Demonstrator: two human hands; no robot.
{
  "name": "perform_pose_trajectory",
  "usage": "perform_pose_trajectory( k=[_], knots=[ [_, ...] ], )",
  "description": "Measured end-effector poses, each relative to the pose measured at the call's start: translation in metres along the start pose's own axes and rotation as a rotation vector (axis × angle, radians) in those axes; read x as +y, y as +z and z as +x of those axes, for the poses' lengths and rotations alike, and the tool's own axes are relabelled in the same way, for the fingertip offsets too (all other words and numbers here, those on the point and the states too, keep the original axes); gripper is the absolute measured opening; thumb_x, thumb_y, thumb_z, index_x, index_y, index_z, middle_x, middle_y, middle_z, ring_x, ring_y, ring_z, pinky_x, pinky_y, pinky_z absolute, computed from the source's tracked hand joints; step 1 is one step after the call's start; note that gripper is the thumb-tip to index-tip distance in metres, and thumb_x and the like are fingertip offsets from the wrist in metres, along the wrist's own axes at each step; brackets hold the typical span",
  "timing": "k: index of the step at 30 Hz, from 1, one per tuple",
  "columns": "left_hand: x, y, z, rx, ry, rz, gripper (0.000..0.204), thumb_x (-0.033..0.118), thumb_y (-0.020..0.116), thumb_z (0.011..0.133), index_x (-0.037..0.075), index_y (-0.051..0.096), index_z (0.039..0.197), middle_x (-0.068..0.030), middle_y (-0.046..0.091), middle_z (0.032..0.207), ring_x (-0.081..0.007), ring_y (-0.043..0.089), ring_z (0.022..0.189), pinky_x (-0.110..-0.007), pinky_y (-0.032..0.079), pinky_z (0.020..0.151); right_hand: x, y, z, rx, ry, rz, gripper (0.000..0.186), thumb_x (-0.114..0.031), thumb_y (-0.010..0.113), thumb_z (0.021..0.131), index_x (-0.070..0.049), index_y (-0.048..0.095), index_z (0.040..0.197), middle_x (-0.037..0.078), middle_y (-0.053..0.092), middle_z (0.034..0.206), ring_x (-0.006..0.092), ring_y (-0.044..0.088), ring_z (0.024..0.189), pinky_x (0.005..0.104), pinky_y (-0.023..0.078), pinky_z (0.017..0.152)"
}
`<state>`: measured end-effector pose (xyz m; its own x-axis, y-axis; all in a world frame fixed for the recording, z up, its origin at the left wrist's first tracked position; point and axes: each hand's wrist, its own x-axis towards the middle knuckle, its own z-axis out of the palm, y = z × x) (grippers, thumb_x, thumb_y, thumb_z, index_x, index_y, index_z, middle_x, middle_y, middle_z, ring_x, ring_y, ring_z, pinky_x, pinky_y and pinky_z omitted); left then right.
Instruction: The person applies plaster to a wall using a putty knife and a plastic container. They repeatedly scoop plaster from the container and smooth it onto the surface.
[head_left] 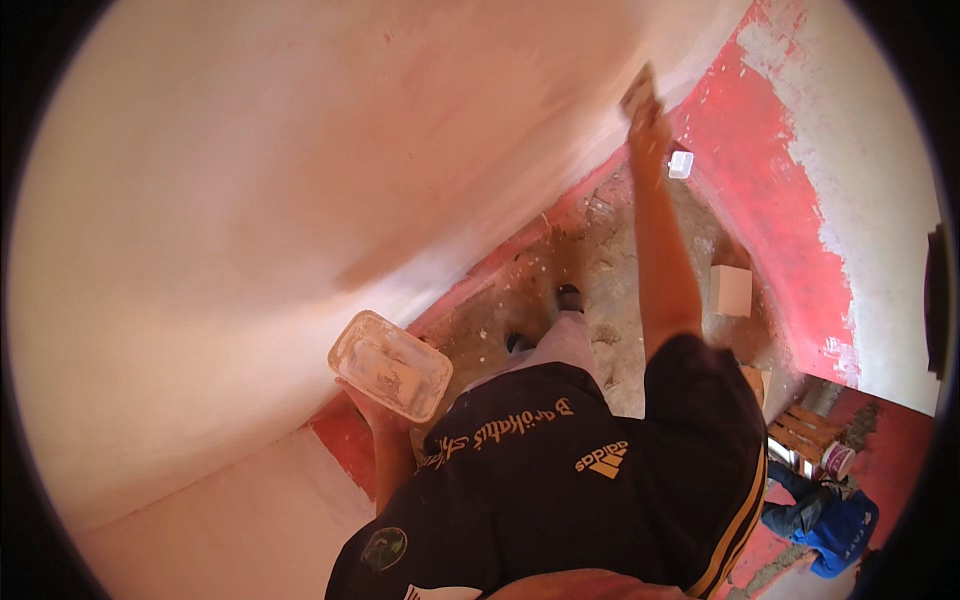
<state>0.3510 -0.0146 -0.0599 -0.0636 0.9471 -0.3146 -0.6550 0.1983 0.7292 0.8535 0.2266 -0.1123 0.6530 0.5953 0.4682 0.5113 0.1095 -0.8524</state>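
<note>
My left hand (380, 408) holds a shallow rectangular plastic tub (390, 366) from beneath, close to the pale wall. Whitish paste coats the inside of the tub. My right arm is stretched far forward, and my right hand (650, 128) is closed around a flat scraper (638, 92). The scraper is smeared by motion, at the face of the plastered wall (290, 150) near the corner; I cannot tell whether its edge touches. Damp, darker patches show on this wall.
On the right, a red wall (770, 190) is partly covered in pale filler. A small white container (680, 164) and a pale box (731, 290) are near its foot. Behind at right are a wooden pallet (805, 432), a bucket (838, 460) and what looks like a person in blue (845, 530).
</note>
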Motion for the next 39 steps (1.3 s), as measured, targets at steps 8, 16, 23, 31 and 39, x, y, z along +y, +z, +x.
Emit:
perform_pose_trajectory(
  k=[8, 16, 23, 31, 39],
  knots=[
    [0.003, 0.020, -0.013, 0.042, -0.035, -0.028, 0.083, 0.077, 0.027, 0.092, 0.016, 0.032, 0.148, -0.0082, 0.043, 0.143, -0.0289, 0.045, 0.129, -0.050, 0.041, 0.107, -0.092, 0.076, -0.202, -0.412, -0.015, 0.195, 0.026, -0.022, 0.051, 0.100, -0.001, 0.065, 0.097, 0.003, 0.060, 0.073, 0.0188, 0.052, 0.061, 0.0334, 0.045, 0.057],
    [0.002, 0.008, -0.011, 0.021, -0.009, -0.039, 0.081, 0.076, 0.027, 0.093, 0.017, 0.031, 0.149, -0.0098, 0.043, 0.142, -0.0290, 0.046, 0.127, -0.048, 0.041, 0.108, 0.003, 0.014, -0.009, 0.109, 0.005, 0.091, 0.041, -0.028, 0.042, 0.106, 0.002, 0.060, 0.084, 0.005, 0.051, 0.063, 0.0190, 0.043, 0.058, 0.0332, 0.040, 0.054],
    [0.007, 0.021, -0.015, -0.413, 0.007, -0.110, 0.084, 0.076, 0.024, 0.093, 0.017, 0.031, 0.151, -0.0091, 0.041, 0.148, -0.0319, 0.044, 0.132, -0.048, 0.040, 0.109, -0.079, 0.079, -0.161, -0.274, -0.086, 0.119, 0.023, -0.019, 0.053, 0.098, -0.004, 0.063, 0.113, 0.007, 0.068, 0.093, 0.0199, 0.060, 0.077, 0.0332, 0.050, 0.072],
    [0.009, 0.009, -0.019, 0.033, 0.035, -0.041, 0.082, 0.076, 0.026, 0.093, 0.017, 0.032, 0.149, -0.0080, 0.047, 0.139, -0.0282, 0.049, 0.125, -0.046, 0.044, 0.105, -0.008, 0.016, -0.090, -0.185, 0.186, 0.484, 0.039, -0.030, 0.040, 0.107, 0.002, 0.060, 0.098, 0.004, 0.052, 0.075, 0.0151, 0.046, 0.066, 0.0308, 0.041, 0.059],
    [0.010, 0.003, -0.016, 0.015, 0.097, 0.011, 0.083, 0.077, 0.026, 0.092, 0.017, 0.032, 0.148, -0.0078, 0.047, 0.140, -0.0282, 0.049, 0.125, -0.047, 0.046, 0.103, -0.103, 0.068, -0.159, -0.267, -0.051, 0.243, 0.029, -0.022, 0.050, 0.101, -0.004, 0.061, 0.121, 0.007, 0.066, 0.096, 0.0100, 0.055, 0.075, 0.0257, 0.047, 0.065]
  ],
)
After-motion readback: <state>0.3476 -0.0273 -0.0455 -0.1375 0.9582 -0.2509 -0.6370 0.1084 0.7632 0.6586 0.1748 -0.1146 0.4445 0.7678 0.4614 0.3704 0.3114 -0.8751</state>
